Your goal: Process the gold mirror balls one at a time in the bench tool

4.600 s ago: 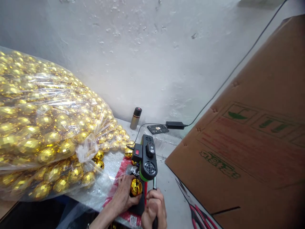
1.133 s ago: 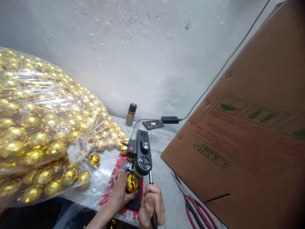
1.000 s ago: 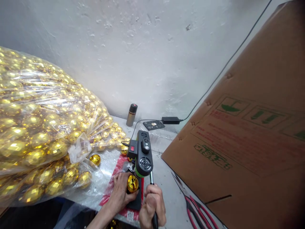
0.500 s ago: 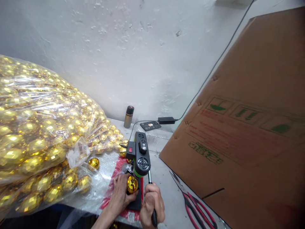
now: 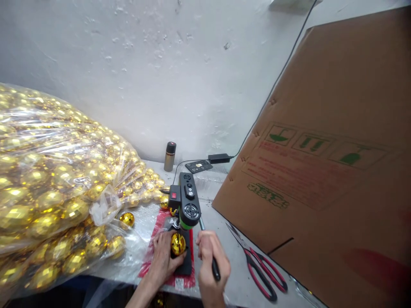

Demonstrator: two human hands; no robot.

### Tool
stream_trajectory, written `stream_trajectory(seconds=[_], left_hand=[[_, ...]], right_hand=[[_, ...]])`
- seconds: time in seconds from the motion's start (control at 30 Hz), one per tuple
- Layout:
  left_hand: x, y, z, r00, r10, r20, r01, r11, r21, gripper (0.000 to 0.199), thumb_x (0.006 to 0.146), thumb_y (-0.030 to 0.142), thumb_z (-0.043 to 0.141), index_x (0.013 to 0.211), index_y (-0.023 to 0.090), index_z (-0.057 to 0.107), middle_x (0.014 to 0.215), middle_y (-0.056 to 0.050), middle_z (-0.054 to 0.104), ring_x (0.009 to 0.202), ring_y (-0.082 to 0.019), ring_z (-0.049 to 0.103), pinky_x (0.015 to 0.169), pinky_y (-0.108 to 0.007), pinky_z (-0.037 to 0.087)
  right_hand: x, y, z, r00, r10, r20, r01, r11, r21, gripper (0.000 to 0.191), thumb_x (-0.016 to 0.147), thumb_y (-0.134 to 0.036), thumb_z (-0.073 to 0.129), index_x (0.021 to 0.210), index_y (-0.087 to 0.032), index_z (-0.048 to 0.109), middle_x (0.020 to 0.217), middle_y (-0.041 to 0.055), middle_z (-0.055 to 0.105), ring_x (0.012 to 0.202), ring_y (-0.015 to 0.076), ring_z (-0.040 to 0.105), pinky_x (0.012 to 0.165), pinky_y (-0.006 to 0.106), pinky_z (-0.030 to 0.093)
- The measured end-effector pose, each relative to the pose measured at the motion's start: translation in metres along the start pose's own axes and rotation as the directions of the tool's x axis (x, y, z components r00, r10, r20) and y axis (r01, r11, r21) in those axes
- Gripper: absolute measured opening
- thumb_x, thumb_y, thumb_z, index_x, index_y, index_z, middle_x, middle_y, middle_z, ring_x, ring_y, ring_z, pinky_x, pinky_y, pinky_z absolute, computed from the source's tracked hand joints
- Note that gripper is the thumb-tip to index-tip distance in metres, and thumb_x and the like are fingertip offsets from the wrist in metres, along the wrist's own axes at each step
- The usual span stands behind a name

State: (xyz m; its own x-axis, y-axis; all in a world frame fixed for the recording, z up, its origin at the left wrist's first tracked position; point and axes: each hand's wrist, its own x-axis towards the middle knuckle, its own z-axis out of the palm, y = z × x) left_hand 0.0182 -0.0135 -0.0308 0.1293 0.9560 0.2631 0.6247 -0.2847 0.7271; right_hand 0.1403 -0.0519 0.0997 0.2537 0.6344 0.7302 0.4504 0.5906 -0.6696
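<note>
A shiny gold faceted ball [image 5: 178, 244] is held in my left hand [image 5: 162, 255], thumb on its near side and fingers behind and beside it. It sits just below the head of a small black bench machine [image 5: 189, 194], which looks like a mini drill press with a red switch. The dark base [image 5: 184, 269] of the machine rests on red plastic [image 5: 190, 280]. My right hand [image 5: 210, 263] is wrapped round the black-gripped lever [image 5: 215, 270] at the machine's right side. Whether a tool tip touches the ball is too small to tell.
A big clear bag [image 5: 64, 171] full of gold balls covers the left side, with one loose ball [image 5: 127, 219] beside it. Red-and-black scissors [image 5: 248, 250] lie at right by a large cardboard box [image 5: 321, 128]. Behind stand a bottle [image 5: 169, 159] and a power adapter [image 5: 218, 158].
My right hand and the lever have swung slightly right and up. My left hand keeps the ball under the machine. The whole view has shifted a little.
</note>
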Motion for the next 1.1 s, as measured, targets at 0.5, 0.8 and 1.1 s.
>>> stream_trajectory(seconds=[0.5,0.8,1.1], left_hand=[[0.032,-0.039,-0.12,0.968,-0.187,-0.166,0.244,0.854,0.46,0.038,0.09,0.023,0.057,0.127,0.015,0.062,0.125,-0.023,0.067,0.123,-0.04,0.061,0.106,-0.057,0.045],[0.048,-0.027,-0.117,0.934,-0.349,-0.074,0.337,0.931,-0.143,0.056,0.088,0.05,0.059,0.131,0.015,0.054,0.121,-0.015,0.07,0.115,-0.032,0.068,0.099,-0.045,0.053],[0.005,0.004,-0.024,0.905,-0.421,0.052,0.322,0.603,-0.729,0.069,0.077,0.069,0.069,0.122,0.018,0.058,0.121,-0.014,0.073,0.117,-0.032,0.068,0.102,-0.046,0.053]], right_hand=[[0.001,0.001,0.003,0.997,-0.076,-0.017,0.077,0.996,0.049,0.026,0.102,-0.015,0.045,0.079,-0.021,0.053,0.072,-0.0015,0.052,0.056,0.0096,0.049,0.052,0.021,0.041],[0.013,-0.013,-0.001,1.0,-0.019,0.011,0.018,0.999,0.045,0.029,0.105,-0.02,0.044,0.077,-0.021,0.053,0.069,-0.0028,0.049,0.055,0.0094,0.047,0.05,0.02,0.04],[0.039,-0.032,-0.006,0.999,0.003,0.044,-0.001,0.999,-0.041,0.037,0.105,-0.026,0.043,0.068,-0.022,0.047,0.062,-0.0038,0.046,0.054,0.0103,0.045,0.051,0.021,0.039]])
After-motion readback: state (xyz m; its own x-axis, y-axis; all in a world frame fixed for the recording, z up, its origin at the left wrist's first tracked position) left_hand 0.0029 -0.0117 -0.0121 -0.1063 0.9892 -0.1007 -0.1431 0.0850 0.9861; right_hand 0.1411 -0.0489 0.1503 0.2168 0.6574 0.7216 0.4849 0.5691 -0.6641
